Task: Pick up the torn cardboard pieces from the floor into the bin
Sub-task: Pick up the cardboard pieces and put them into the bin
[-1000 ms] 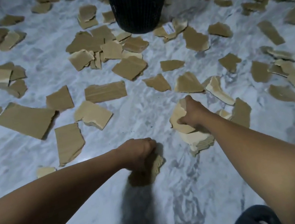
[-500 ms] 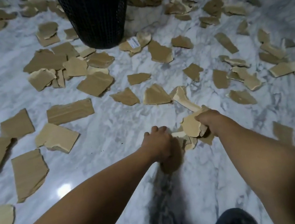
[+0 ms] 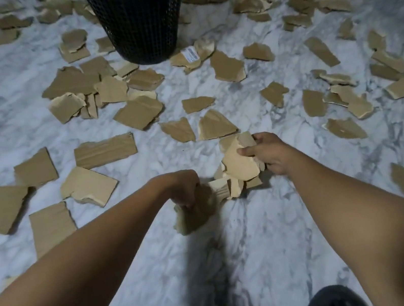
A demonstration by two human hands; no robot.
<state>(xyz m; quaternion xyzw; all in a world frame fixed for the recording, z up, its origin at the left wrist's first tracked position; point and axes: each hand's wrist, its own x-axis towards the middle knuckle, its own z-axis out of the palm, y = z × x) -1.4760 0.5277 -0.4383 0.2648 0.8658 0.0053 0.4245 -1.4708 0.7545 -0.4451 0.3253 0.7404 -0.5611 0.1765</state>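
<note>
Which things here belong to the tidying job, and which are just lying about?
Job: black mesh bin; torn cardboard pieces strewn about; the bunch gripped by the left hand; the stack held by the right hand.
Just there: marble floor; dark slipper.
</note>
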